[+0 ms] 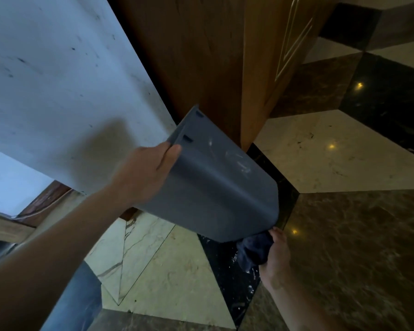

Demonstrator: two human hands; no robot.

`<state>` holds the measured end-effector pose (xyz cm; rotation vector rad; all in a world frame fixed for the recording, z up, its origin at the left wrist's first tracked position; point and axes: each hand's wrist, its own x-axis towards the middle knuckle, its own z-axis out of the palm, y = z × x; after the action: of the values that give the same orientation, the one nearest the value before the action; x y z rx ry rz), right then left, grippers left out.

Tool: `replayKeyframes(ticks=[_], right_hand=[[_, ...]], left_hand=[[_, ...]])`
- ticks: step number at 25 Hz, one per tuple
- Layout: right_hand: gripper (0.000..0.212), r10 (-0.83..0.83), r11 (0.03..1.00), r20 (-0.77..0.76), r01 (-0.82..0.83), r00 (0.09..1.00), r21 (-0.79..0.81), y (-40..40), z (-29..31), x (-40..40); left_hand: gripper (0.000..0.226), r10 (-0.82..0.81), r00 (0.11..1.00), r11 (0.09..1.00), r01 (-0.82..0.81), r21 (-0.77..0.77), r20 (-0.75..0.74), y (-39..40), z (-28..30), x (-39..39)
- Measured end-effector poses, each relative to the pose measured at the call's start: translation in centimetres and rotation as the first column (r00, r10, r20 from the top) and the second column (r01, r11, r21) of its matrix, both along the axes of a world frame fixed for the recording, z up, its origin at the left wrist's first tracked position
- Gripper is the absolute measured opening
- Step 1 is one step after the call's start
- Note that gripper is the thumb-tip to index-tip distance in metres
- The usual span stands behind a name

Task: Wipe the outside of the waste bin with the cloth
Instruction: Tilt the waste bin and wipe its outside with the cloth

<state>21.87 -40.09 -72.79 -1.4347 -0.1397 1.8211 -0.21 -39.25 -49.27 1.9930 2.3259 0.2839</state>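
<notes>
Polished marble floor (332, 158) in cream, brown and black panels, wooden cabinet (201, 56) behind, grey waste bin (213, 187) tilted in mid-air, left hand (146, 173) fingers clamped on its rim, right hand (276, 254) fingers closed around dark cloth (255, 252) touching the bin's lower edge, pale wall (58, 80) at left.

The left hand (148, 173) is stretched forward, fingers clamped over the waste bin's (215, 187) rim; the right hand (276, 255) is bunched around the cloth (255, 250) below it.

You see a scuffed white wall (58, 80) upper left, a wooden cabinet (201, 56) top centre, and patterned marble floor (344, 235) lower right.
</notes>
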Motion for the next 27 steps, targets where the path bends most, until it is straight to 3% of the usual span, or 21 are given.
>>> replayKeyframes(ticks=[4, 7, 11, 14, 16, 17, 19, 21, 24, 27], right_hand=[[0.03, 0.112, 0.994, 0.065, -0.111, 0.992, -0.02, -1.9, -0.2, -0.4], [0.026, 0.157, 0.987, 0.101, -0.155, 0.982, -0.033, -3.1, -0.3, -0.5], [0.014, 0.013, 1.0, 0.216, -0.017, 0.976, 0.017, -2.2, 1.3, 0.2], [0.016, -0.223, 0.939, 0.375, 0.095, 0.9, 0.332, -0.9, 3.8, 1.0], [0.02, -0.29, 0.787, 0.425, -0.039, 0.857, 0.615, 0.1, 5.9, 0.5], [0.017, -0.29, 0.724, 0.446, -0.111, 0.847, 0.681, 0.6, 6.8, 0.0], [0.015, -0.262, 0.669, 0.513, -0.229, 0.818, 0.707, 1.8, 7.7, -1.0], [0.014, -0.198, 0.714, 0.553, -0.268, 0.809, 0.647, 2.4, 7.7, -1.6], [0.013, -0.134, 0.786, 0.536, -0.24, 0.833, 0.57, 1.6, 7.8, -2.2], [0.014, -0.092, 0.747, 0.341, -0.161, 0.935, 0.645, 0.5, 10.8, -4.0]], left_hand=[[0.06, 0.16, 0.964, 0.986, -0.165, 0.006, 0.21, -3.2, -0.3, -0.8], [0.054, 0.235, 0.91, 0.967, -0.253, 0.01, 0.342, -1.7, -0.6, 0.7], [0.047, 0.221, 0.895, 0.97, -0.242, 0.006, 0.388, -0.2, -0.8, 1.4], [0.044, 0.222, 0.897, 0.968, -0.249, 0.02, 0.382, -0.4, -1.1, 1.8], [0.041, 0.237, 0.9, 0.965, -0.263, 0.022, 0.366, -0.8, -1.1, 2.0], [0.041, 0.241, 0.896, 0.964, -0.266, 0.018, 0.373, -1.0, -1.0, 2.0], [0.041, 0.246, 0.875, 0.964, -0.268, -0.008, 0.416, -1.2, -1.0, 2.3], [0.042, 0.257, 0.836, 0.961, -0.273, -0.039, 0.485, -1.3, -0.8, 3.0], [0.042, 0.261, 0.787, 0.96, -0.273, -0.065, 0.56, -1.1, -0.7, 4.1], [0.036, 0.252, 0.771, 0.962, -0.263, -0.068, 0.586, -0.8, -1.0, 5.2]])
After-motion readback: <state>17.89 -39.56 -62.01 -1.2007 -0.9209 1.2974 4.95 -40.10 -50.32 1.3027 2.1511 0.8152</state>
